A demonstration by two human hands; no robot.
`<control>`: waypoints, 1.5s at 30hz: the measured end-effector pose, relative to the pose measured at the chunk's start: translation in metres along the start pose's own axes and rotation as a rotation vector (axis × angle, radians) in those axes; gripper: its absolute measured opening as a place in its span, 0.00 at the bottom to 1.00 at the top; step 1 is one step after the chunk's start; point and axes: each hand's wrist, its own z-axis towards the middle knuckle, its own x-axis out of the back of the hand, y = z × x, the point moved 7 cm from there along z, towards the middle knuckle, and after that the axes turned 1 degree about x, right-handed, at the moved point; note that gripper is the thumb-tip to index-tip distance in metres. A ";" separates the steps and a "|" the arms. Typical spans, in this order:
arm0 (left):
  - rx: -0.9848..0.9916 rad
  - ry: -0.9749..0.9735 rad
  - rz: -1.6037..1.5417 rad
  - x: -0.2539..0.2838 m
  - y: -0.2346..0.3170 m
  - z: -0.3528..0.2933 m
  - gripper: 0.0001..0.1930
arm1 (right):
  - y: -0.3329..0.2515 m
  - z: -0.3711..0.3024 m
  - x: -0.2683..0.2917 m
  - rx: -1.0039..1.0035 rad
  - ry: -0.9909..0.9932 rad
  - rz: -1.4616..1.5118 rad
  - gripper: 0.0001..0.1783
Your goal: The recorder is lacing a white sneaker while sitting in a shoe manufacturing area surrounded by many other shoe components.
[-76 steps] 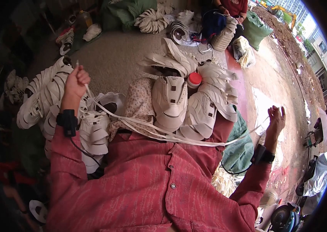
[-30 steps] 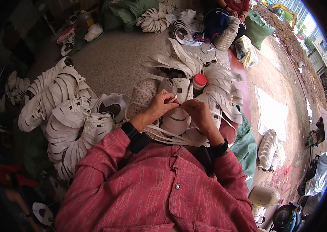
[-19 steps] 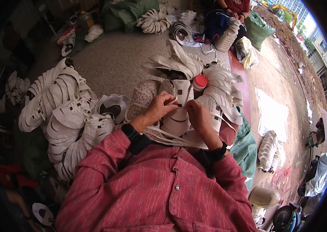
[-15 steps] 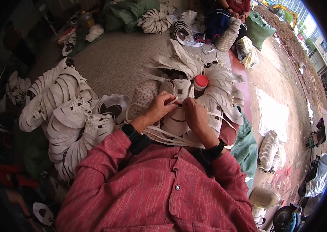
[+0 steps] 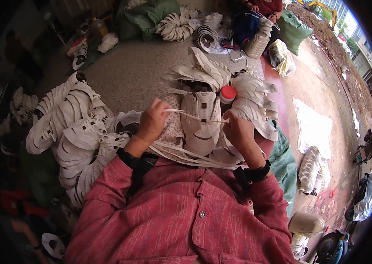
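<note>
A white shoe upper (image 5: pixel 201 137) lies in front of me with its toe toward my body and dark brown lace loops along its tongue. Across it runs a white shoelace (image 5: pixel 189 115), threaded through a loop and drawn out to both sides. My left hand (image 5: pixel 151 122) is closed on one part of the lace, left of the upper. To the right, my right hand (image 5: pixel 240 133) pinches the other part near the upper's edge. More loose white laces (image 5: pixel 181 157) stretch across my lap. Flowered cloth (image 5: pixel 171 130) shows beneath the left side.
A jar with a red lid (image 5: pixel 227 93) stands beyond the upper, between stacked white uppers (image 5: pixel 254 103). Another pile of uppers (image 5: pixel 78 127) rises on my left. Farther off, a co-worker's hands (image 5: pixel 271 17) are near more uppers. A green sack (image 5: pixel 293 31) stands beside that person.
My hands have moved apart from over the upper, the left one farther outward. The lace between them now stretches out straight, and more of the upper shows.
</note>
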 end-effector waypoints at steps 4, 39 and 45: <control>0.209 0.545 0.119 0.118 -0.077 -0.034 0.05 | 0.022 -0.017 0.040 0.017 0.276 -0.197 0.10; 0.528 0.939 -1.276 0.311 -0.211 -0.139 0.12 | 0.366 -0.320 0.151 -0.407 1.161 2.066 0.26; 0.493 1.105 -1.027 0.387 -0.296 -0.189 0.14 | 0.475 -0.361 0.136 -0.633 1.261 2.099 0.17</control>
